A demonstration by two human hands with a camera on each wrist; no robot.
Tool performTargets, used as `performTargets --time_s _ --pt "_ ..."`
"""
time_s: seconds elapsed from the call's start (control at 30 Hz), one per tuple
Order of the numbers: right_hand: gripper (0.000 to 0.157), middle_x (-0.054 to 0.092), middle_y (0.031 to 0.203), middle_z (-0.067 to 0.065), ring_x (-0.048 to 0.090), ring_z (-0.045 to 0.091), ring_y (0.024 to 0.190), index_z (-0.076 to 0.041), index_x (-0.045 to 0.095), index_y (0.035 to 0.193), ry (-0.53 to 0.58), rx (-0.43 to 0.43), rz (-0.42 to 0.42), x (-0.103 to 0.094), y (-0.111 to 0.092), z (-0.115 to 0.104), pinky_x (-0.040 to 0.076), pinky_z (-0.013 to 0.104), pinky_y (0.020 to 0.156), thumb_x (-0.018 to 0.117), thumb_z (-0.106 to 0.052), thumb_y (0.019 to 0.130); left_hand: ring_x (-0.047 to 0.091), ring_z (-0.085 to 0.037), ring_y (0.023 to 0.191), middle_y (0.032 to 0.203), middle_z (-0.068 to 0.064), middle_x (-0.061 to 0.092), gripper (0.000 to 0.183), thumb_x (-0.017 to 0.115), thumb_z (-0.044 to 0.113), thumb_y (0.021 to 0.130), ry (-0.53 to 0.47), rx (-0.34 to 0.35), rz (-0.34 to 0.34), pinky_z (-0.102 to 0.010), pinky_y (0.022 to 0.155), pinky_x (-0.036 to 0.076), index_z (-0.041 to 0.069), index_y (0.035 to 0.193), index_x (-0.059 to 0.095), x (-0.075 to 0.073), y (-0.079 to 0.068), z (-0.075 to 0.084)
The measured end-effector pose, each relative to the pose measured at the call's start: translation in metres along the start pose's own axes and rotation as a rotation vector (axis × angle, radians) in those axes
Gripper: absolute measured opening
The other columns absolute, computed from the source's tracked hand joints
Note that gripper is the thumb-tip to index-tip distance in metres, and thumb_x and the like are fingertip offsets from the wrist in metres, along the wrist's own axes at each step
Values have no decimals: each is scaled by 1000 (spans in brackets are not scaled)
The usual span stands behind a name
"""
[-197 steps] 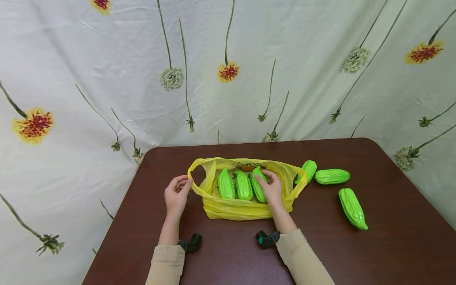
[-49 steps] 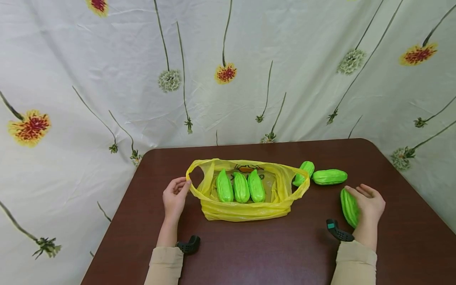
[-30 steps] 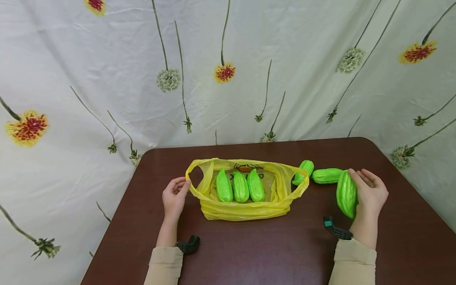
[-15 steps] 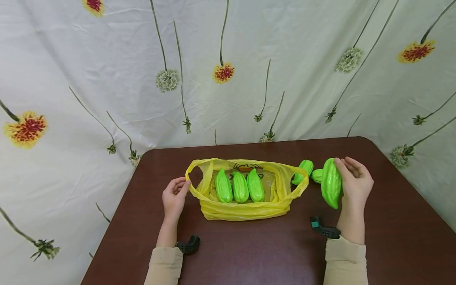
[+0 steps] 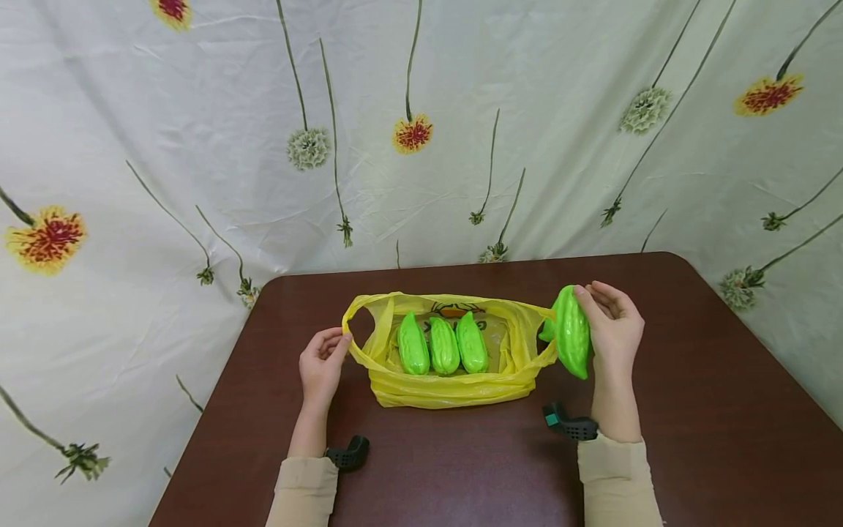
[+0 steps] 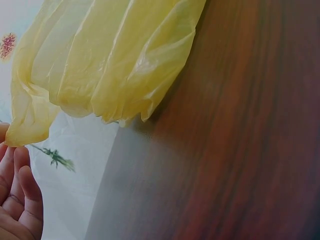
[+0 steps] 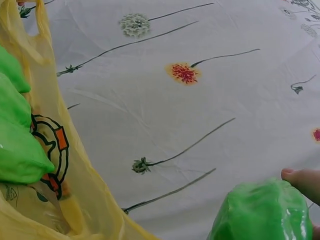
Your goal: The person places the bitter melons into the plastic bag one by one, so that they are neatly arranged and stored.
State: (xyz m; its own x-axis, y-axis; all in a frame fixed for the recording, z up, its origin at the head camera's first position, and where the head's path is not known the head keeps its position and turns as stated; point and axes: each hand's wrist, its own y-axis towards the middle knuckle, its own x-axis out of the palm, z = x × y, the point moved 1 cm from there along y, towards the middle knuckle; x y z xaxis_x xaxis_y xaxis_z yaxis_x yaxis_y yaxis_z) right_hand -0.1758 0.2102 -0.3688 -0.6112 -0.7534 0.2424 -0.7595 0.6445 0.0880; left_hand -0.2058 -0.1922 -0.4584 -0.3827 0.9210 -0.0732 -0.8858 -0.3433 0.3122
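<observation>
A yellow plastic bag [image 5: 454, 395] lies spread on the table with its mouth wide apart. My left hand [image 5: 323, 366] pinches its left handle between thumb and fingertips; the left wrist view shows this handle [image 6: 30, 120] stretched to the fingers. Three bright green, ribbed bitter melons [image 5: 445, 346] lie side by side inside. At the bag's right edge, my right hand [image 5: 612, 329] grips another bitter melon [image 5: 571, 337], pointed end down, overlapping the right handle in the head view. In the right wrist view, this melon's blunt end [image 7: 265, 215] shows beside the thumb.
Part of a loose bitter melon [image 5: 546, 331] shows behind the right handle. Dark reddish-brown wood makes up the table [image 5: 435, 468]. A white cloth with printed flowers [image 5: 461, 183] hangs behind it. Each wrist wears a black camera [image 5: 350, 454].
My right hand left the third melon in the bag, went right, took a melon off the table, lifted it and carried it left to the bag's edge. The left hand stayed at the handle.
</observation>
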Motion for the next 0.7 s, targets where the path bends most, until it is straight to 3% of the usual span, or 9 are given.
performTargets --time_s 0.4,0.7 --pt "33 63 108 11 59 13 91 -7 65 109 -77 -80 -126 32 -17 14 48 18 75 75 -21 81 60 -34 71 77 4 66 19 70 13 85 10 -16 0 -19 57 49 -1 98 67 0 -1 3" --pt "41 61 115 10 56 13 101 -5 61 116 -176 -67 -231 51 -21 36 46 26 85 72 -27 83 61 -14 65 78 2 66 20 70 14 86 2 -18 1 -18 58 49 -1 99 67 0 -1 3"
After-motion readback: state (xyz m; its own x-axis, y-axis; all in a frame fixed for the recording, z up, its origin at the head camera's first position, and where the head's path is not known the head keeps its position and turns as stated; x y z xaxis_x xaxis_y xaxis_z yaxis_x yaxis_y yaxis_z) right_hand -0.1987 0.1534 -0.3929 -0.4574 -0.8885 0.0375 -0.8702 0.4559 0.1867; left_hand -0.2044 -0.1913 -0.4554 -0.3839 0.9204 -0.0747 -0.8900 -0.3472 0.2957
